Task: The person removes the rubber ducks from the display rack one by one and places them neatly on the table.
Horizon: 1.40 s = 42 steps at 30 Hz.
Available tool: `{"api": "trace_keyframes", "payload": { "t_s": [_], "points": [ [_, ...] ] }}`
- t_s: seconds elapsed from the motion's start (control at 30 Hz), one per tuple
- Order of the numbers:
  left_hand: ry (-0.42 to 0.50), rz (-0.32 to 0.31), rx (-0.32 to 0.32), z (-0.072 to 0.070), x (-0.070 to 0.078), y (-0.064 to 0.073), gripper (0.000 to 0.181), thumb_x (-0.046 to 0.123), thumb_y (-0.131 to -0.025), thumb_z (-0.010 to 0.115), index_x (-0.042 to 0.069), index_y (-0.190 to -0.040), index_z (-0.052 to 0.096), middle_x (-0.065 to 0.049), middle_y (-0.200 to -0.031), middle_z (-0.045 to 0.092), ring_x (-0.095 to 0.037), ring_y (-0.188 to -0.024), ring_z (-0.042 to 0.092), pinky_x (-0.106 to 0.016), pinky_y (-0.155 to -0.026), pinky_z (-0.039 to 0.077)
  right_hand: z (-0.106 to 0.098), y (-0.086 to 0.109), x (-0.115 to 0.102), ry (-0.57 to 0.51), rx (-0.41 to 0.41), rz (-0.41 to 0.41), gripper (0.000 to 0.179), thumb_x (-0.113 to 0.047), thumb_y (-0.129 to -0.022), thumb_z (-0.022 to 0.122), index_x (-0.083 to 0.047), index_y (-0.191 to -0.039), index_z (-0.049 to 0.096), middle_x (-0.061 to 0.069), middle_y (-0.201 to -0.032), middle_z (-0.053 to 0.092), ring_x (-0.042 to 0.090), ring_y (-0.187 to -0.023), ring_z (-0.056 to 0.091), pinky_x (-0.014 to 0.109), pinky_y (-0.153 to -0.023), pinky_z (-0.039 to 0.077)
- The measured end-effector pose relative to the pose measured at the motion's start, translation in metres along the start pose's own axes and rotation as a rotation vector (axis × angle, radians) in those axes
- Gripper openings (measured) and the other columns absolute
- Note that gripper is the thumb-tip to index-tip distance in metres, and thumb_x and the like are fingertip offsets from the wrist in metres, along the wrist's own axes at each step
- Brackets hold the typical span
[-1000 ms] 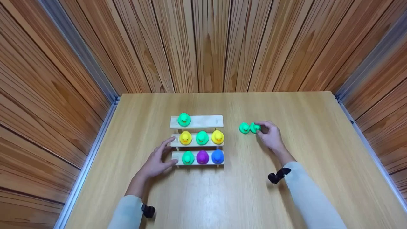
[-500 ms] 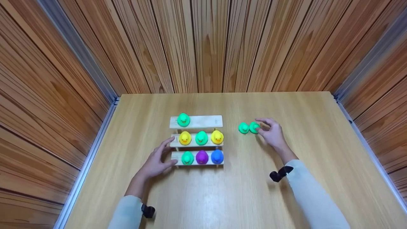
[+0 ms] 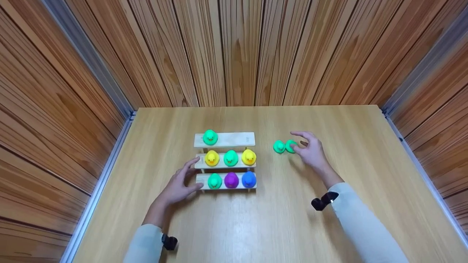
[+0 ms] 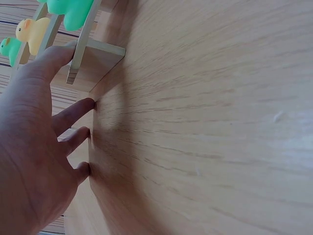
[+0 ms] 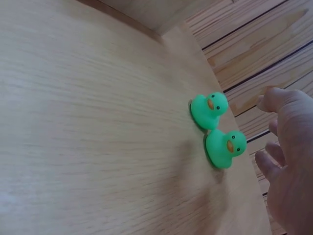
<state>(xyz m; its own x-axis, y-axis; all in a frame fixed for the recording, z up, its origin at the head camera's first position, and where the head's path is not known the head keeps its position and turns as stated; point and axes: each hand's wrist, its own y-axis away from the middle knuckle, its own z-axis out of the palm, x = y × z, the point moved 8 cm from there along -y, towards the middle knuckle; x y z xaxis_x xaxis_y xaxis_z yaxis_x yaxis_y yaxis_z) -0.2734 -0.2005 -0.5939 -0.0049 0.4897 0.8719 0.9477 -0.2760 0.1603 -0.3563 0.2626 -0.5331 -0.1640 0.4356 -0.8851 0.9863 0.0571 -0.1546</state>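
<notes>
A three-tier wooden stand (image 3: 234,139) bears small rubber ducks. Its top tier holds a green rubber duck (image 3: 210,137) at the left end. The middle tier has a yellow duck (image 3: 212,158), a green duck (image 3: 231,157) and another yellow duck (image 3: 249,157). Along the bottom sit green (image 3: 214,181), purple (image 3: 231,180) and blue (image 3: 249,179) ducks. My left hand (image 3: 179,186) rests at the stand's left side, fingers spread, thumb against the bottom tier. Two green ducks (image 5: 208,110) stand side by side on the table; my right hand (image 3: 312,153) hovers beside them, fingers parted, holding nothing.
The wooden table (image 3: 234,226) meets plank-patterned walls (image 3: 241,54) at the back and sides. Metal rails (image 3: 98,182) run along the left and right table edges. Black wrist cameras (image 3: 324,201) are strapped near both sleeves.
My right hand has let go of the right-hand green duck on the table, parted its fingers and drawn slightly away. My left hand has stayed at the stand.
</notes>
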Motion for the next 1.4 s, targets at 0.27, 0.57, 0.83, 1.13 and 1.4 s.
{"api": "trace_keyframes", "payload": {
  "t_s": [0.27, 0.57, 0.83, 1.13, 1.4],
  "points": [
    [0.003, -0.003, 0.002, -0.001, 0.0, 0.001, 0.089, 0.032, -0.102, 0.085, 0.058, -0.168, 0.033, -0.011, -0.176, 0.051, -0.038, -0.169, 0.043, -0.075, -0.139, 0.025, 0.012, -0.001, -0.021, 0.0, -0.02, -0.034, 0.045, 0.001, -0.104, 0.075, 0.004, -0.148, 0.067, 0.03, -0.152, 0.059, 0.048, -0.154, 0.052, 0.066, -0.132, 0.044],
    [-0.011, -0.006, 0.006, 0.001, 0.001, 0.002, 0.088, 0.034, -0.102, 0.084, 0.06, -0.168, 0.033, -0.011, -0.175, 0.053, -0.039, -0.17, 0.039, -0.078, -0.138, 0.024, 0.032, -0.006, -0.051, 0.015, -0.019, -0.094, 0.045, 0.004, -0.1, 0.079, 0.004, -0.145, 0.07, 0.03, -0.146, 0.062, 0.047, -0.15, 0.057, 0.066, -0.128, 0.049],
    [-0.062, 0.01, 0.017, 0.002, 0.001, 0.002, 0.09, 0.036, -0.103, 0.083, 0.053, -0.174, 0.029, -0.014, -0.174, 0.055, -0.041, -0.169, 0.035, -0.077, -0.137, 0.023, 0.048, -0.009, -0.078, 0.008, -0.034, -0.137, 0.045, 0.003, -0.1, 0.079, 0.001, -0.144, 0.071, 0.027, -0.147, 0.065, 0.046, -0.149, 0.059, 0.062, -0.126, 0.052],
    [-0.063, 0.015, 0.016, 0.003, 0.001, 0.002, 0.089, 0.037, -0.103, 0.082, 0.053, -0.174, 0.03, -0.013, -0.172, 0.056, -0.041, -0.167, 0.037, -0.078, -0.136, 0.024, 0.068, -0.012, -0.105, 0.001, -0.073, -0.164, 0.048, 0.002, -0.101, 0.079, -0.001, -0.147, 0.069, 0.025, -0.152, 0.063, 0.046, -0.151, 0.059, 0.059, -0.126, 0.053],
    [-0.04, 0.018, 0.005, 0.001, 0.003, 0.002, 0.088, 0.036, -0.104, 0.082, 0.052, -0.173, 0.031, -0.013, -0.172, 0.056, -0.043, -0.169, 0.037, -0.081, -0.136, 0.022, 0.09, -0.016, -0.128, -0.034, -0.114, -0.164, 0.051, -0.005, -0.102, 0.081, -0.004, -0.151, 0.067, 0.022, -0.155, 0.063, 0.042, -0.153, 0.058, 0.056, -0.124, 0.056]
  ]
}}
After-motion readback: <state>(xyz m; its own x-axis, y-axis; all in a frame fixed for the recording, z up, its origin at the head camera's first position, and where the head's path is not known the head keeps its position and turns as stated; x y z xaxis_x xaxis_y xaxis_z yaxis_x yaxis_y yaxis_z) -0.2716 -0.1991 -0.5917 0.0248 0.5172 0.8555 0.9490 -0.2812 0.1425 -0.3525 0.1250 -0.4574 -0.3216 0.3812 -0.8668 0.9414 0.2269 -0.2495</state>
